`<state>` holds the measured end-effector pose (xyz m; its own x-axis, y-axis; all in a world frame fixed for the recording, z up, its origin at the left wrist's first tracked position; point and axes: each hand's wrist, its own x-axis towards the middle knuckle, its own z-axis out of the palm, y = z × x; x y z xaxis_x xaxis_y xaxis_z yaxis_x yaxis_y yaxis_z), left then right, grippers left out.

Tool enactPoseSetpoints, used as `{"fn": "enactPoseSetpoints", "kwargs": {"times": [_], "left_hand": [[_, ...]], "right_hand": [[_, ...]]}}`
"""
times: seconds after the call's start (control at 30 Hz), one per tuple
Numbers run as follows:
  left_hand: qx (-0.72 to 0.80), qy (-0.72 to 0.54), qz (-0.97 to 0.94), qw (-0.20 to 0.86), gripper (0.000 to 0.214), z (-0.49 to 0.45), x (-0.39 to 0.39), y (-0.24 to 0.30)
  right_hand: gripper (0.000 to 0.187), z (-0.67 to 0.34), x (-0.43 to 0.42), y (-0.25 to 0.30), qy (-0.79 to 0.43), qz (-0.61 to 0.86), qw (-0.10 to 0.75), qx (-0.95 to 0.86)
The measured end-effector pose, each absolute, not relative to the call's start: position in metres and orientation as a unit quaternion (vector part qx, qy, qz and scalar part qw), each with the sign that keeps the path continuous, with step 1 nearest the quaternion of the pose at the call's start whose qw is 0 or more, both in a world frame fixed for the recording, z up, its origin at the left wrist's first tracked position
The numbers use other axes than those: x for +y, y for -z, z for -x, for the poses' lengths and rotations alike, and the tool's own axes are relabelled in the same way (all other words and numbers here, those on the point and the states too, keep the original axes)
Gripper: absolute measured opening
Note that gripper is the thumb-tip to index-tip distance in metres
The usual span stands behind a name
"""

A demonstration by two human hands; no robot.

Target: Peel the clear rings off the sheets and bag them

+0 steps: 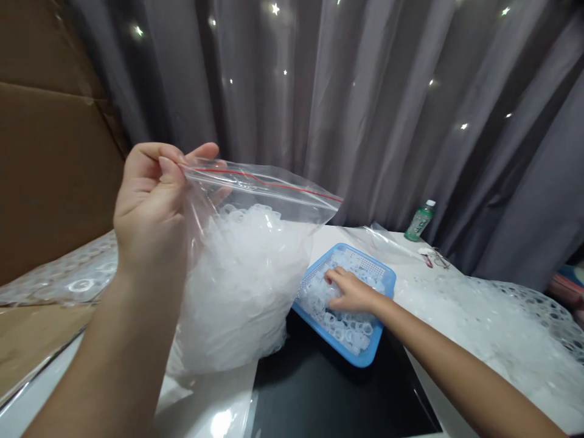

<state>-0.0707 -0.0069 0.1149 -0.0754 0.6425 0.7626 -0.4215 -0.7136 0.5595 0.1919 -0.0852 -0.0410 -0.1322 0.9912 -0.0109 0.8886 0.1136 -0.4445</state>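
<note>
My left hand (pixel 152 194) pinches the top left corner of a clear zip bag (pixel 246 292) with a red line along its mouth. Small translucent white plastic rings fill most of the bag, which hangs over the table. Over to the right, my right hand (pixel 349 293) reaches into a blue plastic basket (pixel 370 356), its fingers bent and apart. Loose rings (pixel 349 334) of the same kind lie in the basket under the fingers. Part of the basket's left side is hidden behind the bag.
A black mat (pixel 337 395) lies under the basket on the white table. Sheets of joined translucent rings (pixel 497 328) spread at the right. A green bottle (pixel 420 220) stands at the back. A cardboard box (pixel 50 176) rises at left, before a grey curtain (pixel 292 103).
</note>
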Motion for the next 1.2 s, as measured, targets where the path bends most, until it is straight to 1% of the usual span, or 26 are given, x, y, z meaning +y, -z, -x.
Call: {"fn": "enactPoseSetpoints", "kwargs": {"times": [0.07,0.13,0.23,0.37,0.6,0.7,0.77,0.87,0.93,1.0,1.13,1.2], "left_hand": [[0.091,-0.727,-0.571,0.369,0.008,0.07,-0.007,-0.116],[0.087,-0.728,-0.566,0.377,0.009,0.07,-0.008,-0.116],[0.082,-0.726,-0.563,0.385,0.01,0.07,-0.007,-0.116],[0.075,-0.725,-0.566,0.386,0.01,0.07,-0.005,-0.114],[0.052,-0.708,-0.577,0.404,0.01,0.071,-0.012,-0.113],[0.05,-0.697,-0.581,0.417,0.009,0.071,-0.016,-0.112],[0.052,-0.693,-0.586,0.417,0.009,0.07,-0.017,-0.111],[0.055,-0.693,-0.594,0.405,0.01,0.069,-0.018,-0.111],[0.053,-0.694,-0.598,0.397,0.012,0.069,-0.019,-0.111],[0.051,-0.696,-0.6,0.391,0.013,0.068,-0.02,-0.111],[0.066,-0.698,-0.601,0.385,0.015,0.069,-0.024,-0.112],[0.078,-0.695,-0.604,0.382,0.016,0.069,-0.026,-0.112]], "right_hand": [[0.027,-0.194,-0.083,0.041,-0.165,0.62,0.184,-0.745],[0.022,-0.199,-0.081,0.038,-0.154,0.604,0.231,-0.747],[0.021,-0.207,-0.079,0.03,-0.132,0.592,0.301,-0.736],[0.021,-0.216,-0.077,0.02,-0.124,0.586,0.354,-0.719],[0.02,-0.219,-0.073,0.013,-0.191,0.58,0.452,-0.65],[0.02,-0.223,-0.068,-0.023,-0.181,0.562,0.53,-0.609],[0.02,-0.221,-0.063,-0.066,-0.134,0.523,0.568,-0.621],[0.023,-0.198,-0.054,-0.136,-0.062,0.407,0.615,-0.673],[0.026,-0.169,-0.05,-0.171,-0.04,0.344,0.6,-0.721],[0.025,-0.137,-0.048,-0.189,-0.055,0.33,0.545,-0.769],[0.018,-0.094,-0.051,-0.186,-0.16,0.342,0.392,-0.839],[0.023,-0.088,-0.051,-0.182,-0.196,0.349,0.334,-0.853]]}}
